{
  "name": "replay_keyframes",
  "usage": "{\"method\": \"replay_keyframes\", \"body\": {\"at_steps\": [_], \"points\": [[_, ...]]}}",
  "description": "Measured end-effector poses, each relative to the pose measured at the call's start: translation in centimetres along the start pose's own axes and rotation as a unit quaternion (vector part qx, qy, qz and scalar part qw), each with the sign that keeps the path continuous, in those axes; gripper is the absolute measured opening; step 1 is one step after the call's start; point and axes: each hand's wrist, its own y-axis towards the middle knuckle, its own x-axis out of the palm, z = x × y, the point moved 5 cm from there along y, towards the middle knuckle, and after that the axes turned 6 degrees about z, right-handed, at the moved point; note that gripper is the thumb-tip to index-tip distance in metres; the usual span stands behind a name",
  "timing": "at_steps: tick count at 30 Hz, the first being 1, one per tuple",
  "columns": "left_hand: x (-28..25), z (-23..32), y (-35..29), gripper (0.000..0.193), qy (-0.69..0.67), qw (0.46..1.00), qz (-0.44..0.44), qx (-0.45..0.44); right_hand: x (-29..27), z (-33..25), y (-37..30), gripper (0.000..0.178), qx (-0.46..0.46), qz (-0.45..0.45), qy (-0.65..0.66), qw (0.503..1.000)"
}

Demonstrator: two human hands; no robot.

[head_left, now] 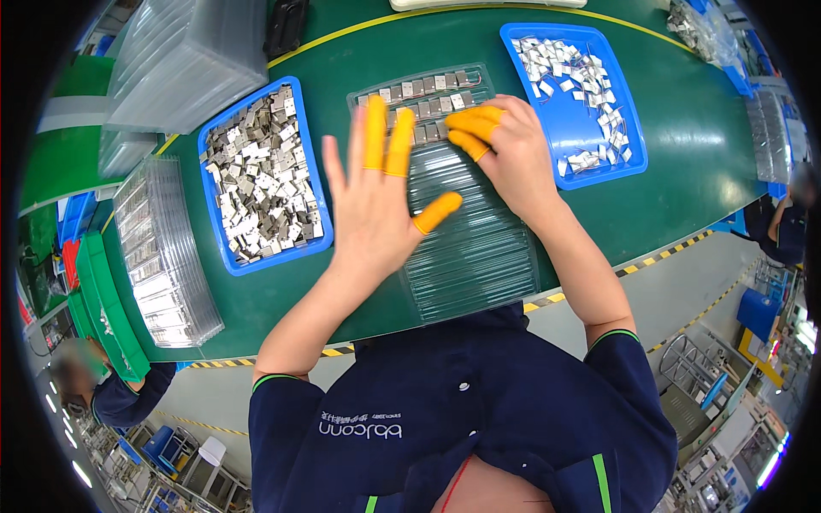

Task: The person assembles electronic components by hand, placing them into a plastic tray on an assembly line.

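In front of me lies a clear ribbed plastic tray, its far rows filled with small silver-and-white rectangular metal parts. My left hand is over the tray's left side, fingers spread and slightly blurred. It holds nothing, and yellow finger cots cover its thumb and two fingers. At the right end of the filled rows is my right hand, its thumb and fingers in yellow cots and pinched together over the tray. Whatever lies between those fingertips is hidden.
A blue bin heaped with metal parts stands left, another blue bin with white wired pieces right. Clear trays are stacked at the left and far left. A green bin sits at the table's left edge, near another person.
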Motion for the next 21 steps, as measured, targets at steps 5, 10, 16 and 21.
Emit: {"method": "replay_keyframes", "body": {"at_steps": [5, 10, 16, 21], "points": [[-4.0, -3.8, -1.0, 0.084, 0.083, 0.992, 0.067, -0.072, -5.5, 3.2, 0.5, 0.018, 0.181, 0.036, -0.069, 0.98], [-3.5, -1.4, -5.4, 0.078, -0.133, 0.987, -0.085, 0.031, -10.8, 4.8, -2.1, 0.036, 0.382, -0.137, -0.232, 0.884], [-0.2, 4.2, -8.8, 0.069, -0.196, 0.934, -0.234, 0.184, -9.4, 5.3, -2.4, 0.039, 0.366, -0.181, -0.165, 0.897], [0.3, 3.9, -7.9, 0.067, -0.202, 0.952, -0.171, 0.156, -8.1, 7.2, -1.9, 0.042, 0.375, -0.129, -0.002, 0.918]]}}
